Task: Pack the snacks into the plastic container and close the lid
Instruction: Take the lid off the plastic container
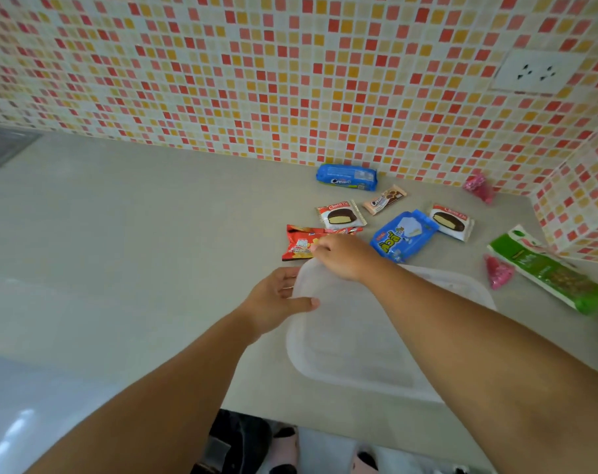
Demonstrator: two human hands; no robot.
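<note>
While both arms reach up from the bottom of the frame, the left hand [277, 297] holds the left edge of the translucent lid [352, 336] just below centre, its thumb lying across the top surface and its fingers tucked under the rim. The right hand [342, 256] sits at the lid's far corner with its fingers curled down over the edge, gripping it. Under the lid, the plastic container [462, 282] shows only as a pale rim to the right of the right forearm, resting on the grey counter [119, 234]. Above the hands, right of centre, the snacks lie loose on the counter: a red packet [299, 244] touching the right hand's fingertips, a Choco Pie [338, 215] just above it, a small brown Cream-O pack [383, 199], a blue Cream-O roll [347, 177] near the mosaic tiled wall [256, 80], a blue pouch [403, 234], and a second Choco Pie [451, 222] further right. At the right edge lies a long green packet [547, 271], with a pink bag [497, 271] just left of it and another pink bag [479, 188] up by the wall. A white wall socket [537, 71] is in the upper right.
</note>
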